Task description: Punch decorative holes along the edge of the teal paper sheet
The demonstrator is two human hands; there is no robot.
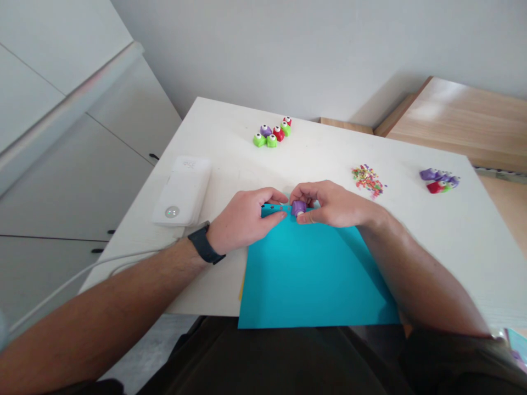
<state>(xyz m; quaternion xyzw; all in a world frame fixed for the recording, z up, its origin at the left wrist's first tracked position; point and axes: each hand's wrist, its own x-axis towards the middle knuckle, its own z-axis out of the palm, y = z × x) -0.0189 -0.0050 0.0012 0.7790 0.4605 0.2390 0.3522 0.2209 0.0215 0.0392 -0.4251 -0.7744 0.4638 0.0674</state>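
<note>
Over a white table (222,159), the right hand (333,206) is pinching a purple craft punch (298,208) at 12 o'clock on a blue paper sheet (308,274). The left hand (242,219) is curling and touching the paper's edge. Small craft punches (272,133) are sitting farther off, and paper bits (367,180) are lying at 1 o'clock.

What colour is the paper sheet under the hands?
The paper sheet is bright turquoise, clearest in the head view.
</note>
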